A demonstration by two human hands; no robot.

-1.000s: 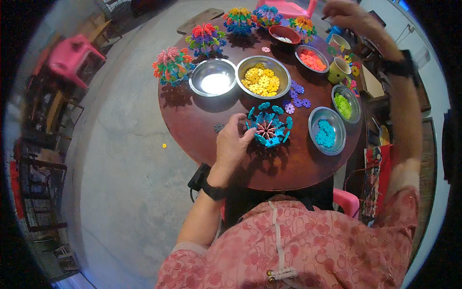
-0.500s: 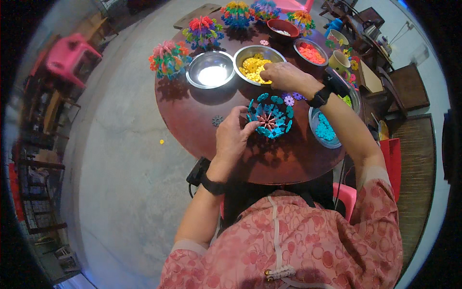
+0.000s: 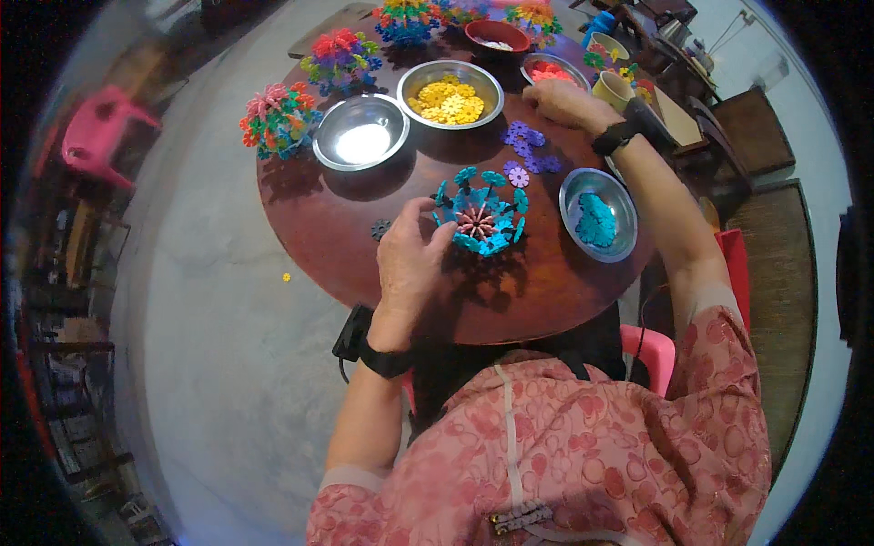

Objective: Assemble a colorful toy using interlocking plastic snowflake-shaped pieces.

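A bowl-shaped build of turquoise plastic flower discs [image 3: 492,238], with dark pink pieces at its centre, sits on the round table. My left hand [image 3: 410,259] holds its left edge between thumb and fingers. Farther off to the right, my right hand [image 3: 575,106] is at the near rim of a metal bowl of orange-red discs [image 3: 550,71]. Its fingers are drawn together, and whatever they may hold is hidden. Yellow flower discs [image 3: 448,102] fill part of a steel bowl left of that hand. Loose purple discs [image 3: 523,141] lie below it.
A shiny steel bowl [image 3: 323,150] stands at the left, and a bowl of turquoise discs [image 3: 596,220] at the right. Finished multicoloured flower balls [image 3: 276,120] line the far left edge near a red bowl [image 3: 496,38]. Cups [image 3: 612,89] stand at the far right.
My right hand has left the yellow discs and moved right to the orange-red bowl. My left hand stays at the turquoise build. The whole view has shifted slightly.
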